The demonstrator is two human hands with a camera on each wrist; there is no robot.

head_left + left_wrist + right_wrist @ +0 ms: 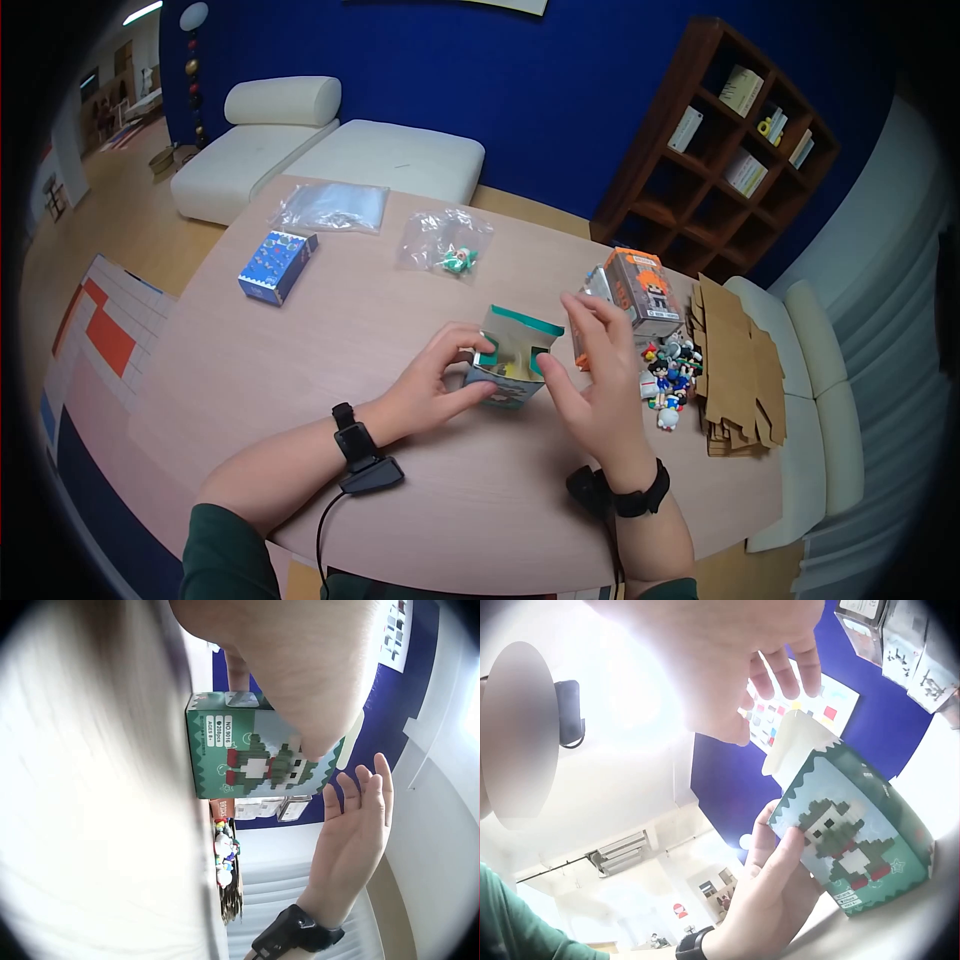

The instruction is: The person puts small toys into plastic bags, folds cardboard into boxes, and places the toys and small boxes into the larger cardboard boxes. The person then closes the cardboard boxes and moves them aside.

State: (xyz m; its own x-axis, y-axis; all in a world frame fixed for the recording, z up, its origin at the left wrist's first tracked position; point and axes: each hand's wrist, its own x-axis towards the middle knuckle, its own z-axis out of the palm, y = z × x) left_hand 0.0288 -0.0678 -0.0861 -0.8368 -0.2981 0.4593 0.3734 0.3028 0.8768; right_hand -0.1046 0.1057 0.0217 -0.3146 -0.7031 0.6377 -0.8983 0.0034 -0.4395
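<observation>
A sleeve [228,555] shows at seven o'clock, left hand [438,378] gripping a box [515,392], right hand [603,395] at its three o'clock, fingers extended.

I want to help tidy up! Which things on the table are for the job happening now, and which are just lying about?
For the job:
green box, open, in the left grip
perhaps the bagged figure, green like the one pictured on the box

Seemingly just lying about:
blue box
flat clear plastic
orange box
toy pile
cardboard
</observation>
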